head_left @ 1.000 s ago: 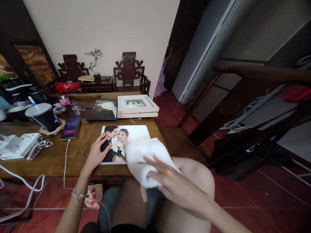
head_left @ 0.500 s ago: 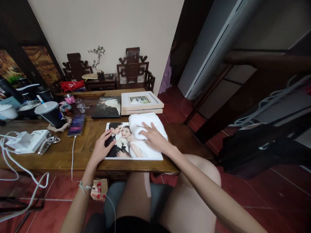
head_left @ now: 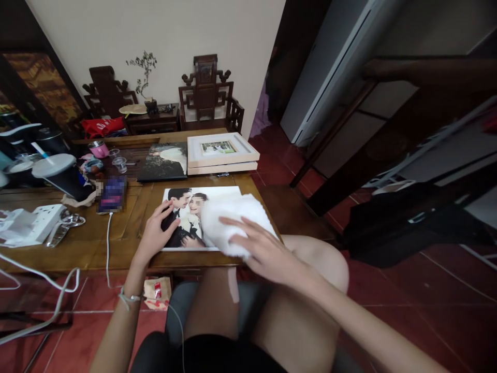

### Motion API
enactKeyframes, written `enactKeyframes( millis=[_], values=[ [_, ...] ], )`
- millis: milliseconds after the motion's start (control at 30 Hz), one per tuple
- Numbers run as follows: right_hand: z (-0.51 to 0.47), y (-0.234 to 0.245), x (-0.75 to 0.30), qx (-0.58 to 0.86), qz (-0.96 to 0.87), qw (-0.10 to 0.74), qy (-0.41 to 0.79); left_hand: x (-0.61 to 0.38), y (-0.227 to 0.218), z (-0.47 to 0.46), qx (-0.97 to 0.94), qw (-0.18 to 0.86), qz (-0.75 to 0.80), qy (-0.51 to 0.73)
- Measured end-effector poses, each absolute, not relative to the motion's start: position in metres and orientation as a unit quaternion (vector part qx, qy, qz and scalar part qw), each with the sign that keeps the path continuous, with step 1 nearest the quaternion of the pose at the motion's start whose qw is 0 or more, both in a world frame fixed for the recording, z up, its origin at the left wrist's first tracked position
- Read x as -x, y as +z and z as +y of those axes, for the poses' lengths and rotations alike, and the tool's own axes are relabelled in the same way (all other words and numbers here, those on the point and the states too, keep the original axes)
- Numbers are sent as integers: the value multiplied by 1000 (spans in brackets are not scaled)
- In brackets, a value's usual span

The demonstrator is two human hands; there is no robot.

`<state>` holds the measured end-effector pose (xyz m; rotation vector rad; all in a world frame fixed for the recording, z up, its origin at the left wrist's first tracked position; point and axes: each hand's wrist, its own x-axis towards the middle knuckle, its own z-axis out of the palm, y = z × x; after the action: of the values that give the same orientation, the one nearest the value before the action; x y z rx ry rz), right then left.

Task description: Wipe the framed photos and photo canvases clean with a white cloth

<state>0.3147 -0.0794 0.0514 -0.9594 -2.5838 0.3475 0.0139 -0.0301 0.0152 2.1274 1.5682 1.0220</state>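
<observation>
A large photo print (head_left: 182, 217) of a couple lies flat near the front edge of the wooden table (head_left: 85, 248). My left hand (head_left: 155, 233) rests open on the print's left side, fingers spread. My right hand (head_left: 264, 248) presses a white towel (head_left: 233, 220) flat onto the print's right half, near the front right corner. The towel hides that part of the picture.
Behind the print lie a dark photo canvas (head_left: 163, 161) and stacked white frames (head_left: 221, 153). To the left are a phone (head_left: 112, 194) on a cable, a white power strip (head_left: 34, 223), a lidded dark cup (head_left: 58, 173). My knees are under the table edge; red tile floor right.
My right hand has drawn the towel from the print's far right corner back toward the front edge. The left hand has stayed in place on the print.
</observation>
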Motion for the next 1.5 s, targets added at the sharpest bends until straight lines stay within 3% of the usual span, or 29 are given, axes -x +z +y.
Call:
enactKeyframes(
  millis=[200,400,600,733,1100,1500],
  values=[
    [22,43,-293,414,-899,143,13,-13,14,-31,-730,154,542,386],
    [14,40,-287,398,-904,149,-48,-13,14,-31,-723,164,547,389],
    [-65,42,-302,311,-929,197,36,-15,16,-30,-725,152,552,382],
    [-85,45,-307,303,-933,181,65,-15,16,-30,-733,146,547,377],
    [42,50,-291,392,-909,138,33,-11,12,-28,-730,162,547,378],
    [-132,40,-312,310,-933,163,77,-12,7,-27,-744,141,550,352]
  ],
)
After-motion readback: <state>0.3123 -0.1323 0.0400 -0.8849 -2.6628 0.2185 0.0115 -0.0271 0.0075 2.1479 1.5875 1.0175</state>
